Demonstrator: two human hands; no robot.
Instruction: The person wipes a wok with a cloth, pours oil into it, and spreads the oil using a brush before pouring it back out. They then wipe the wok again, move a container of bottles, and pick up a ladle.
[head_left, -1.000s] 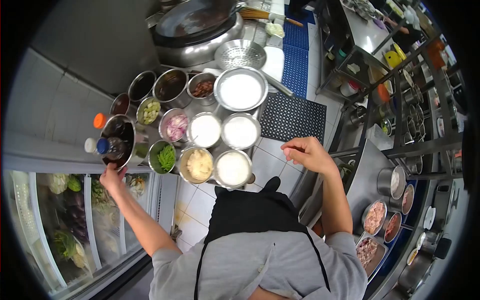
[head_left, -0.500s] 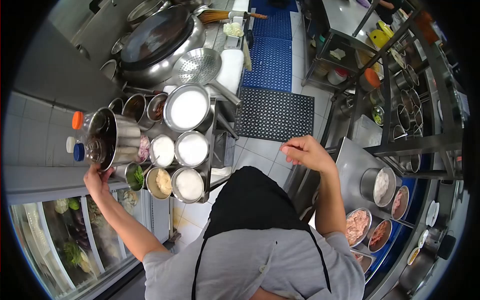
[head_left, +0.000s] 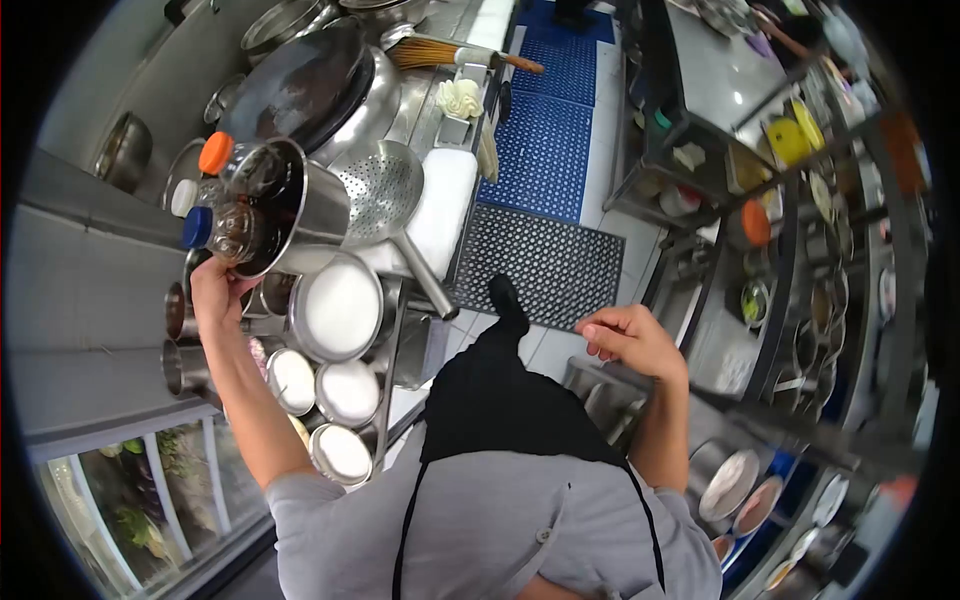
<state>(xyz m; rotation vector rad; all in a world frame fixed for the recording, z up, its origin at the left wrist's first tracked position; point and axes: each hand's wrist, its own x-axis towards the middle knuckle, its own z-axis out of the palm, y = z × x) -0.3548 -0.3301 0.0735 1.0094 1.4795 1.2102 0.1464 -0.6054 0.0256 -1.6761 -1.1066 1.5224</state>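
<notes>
My left hand grips the rim of a steel pot holding several bottles, among them one with an orange cap and one with a blue cap. The pot is lifted above the steel containers, beside a perforated ladle. Just below it is a bowl of white powder. My right hand hangs in the air over the floor, fingers curled and pressed together; whatever they may hold is too small to make out.
A wok with a dark lid stands at the back left. Black and blue mats cover the aisle floor. On the right are a metal rack and bowls of raw meat. Part of another person shows at the top right.
The pot of bottles has risen with my left hand and moved forward and right, toward the wok. The view has shifted forward; a black shoe now shows on the mat. My right hand stays curled.
</notes>
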